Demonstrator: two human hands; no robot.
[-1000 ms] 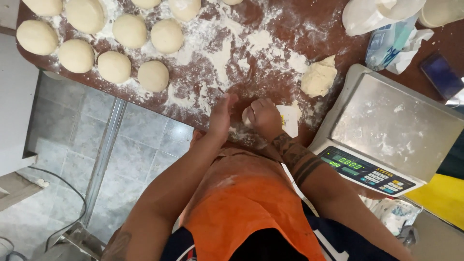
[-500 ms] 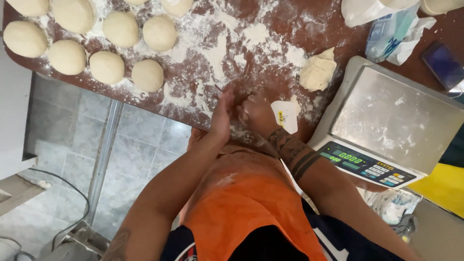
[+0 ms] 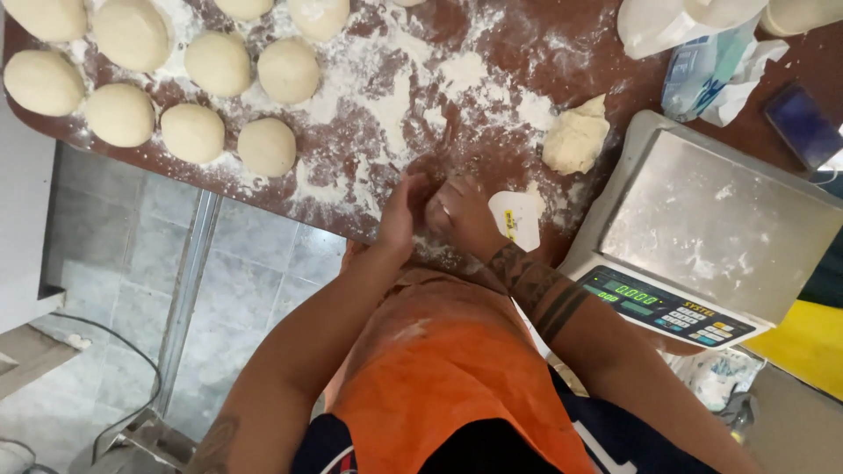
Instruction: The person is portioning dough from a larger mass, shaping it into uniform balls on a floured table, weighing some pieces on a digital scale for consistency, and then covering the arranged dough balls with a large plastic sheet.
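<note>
My left hand (image 3: 399, 213) and my right hand (image 3: 467, 221) are cupped against each other at the near edge of the floured brown table (image 3: 492, 53). A small dough piece is pressed between the palms and almost all of it is hidden. Several round dough balls (image 3: 267, 146) lie in rows at the far left of the table. To the right of my hands, a rough dough lump (image 3: 575, 140) rests on the flour. A white plastic scraper (image 3: 516, 219) lies right beside my right hand.
A digital scale (image 3: 720, 219) with a steel pan stands at the right. Behind it are a blue-white packet (image 3: 713, 75), a plastic bag (image 3: 676, 26) and a dark phone (image 3: 803, 127). Grey tiled floor and a metal table leg (image 3: 189, 290) show at the left.
Both hands stay pressed together at the table edge and have shifted a little against each other. The view has drifted slightly; nothing else has moved.
</note>
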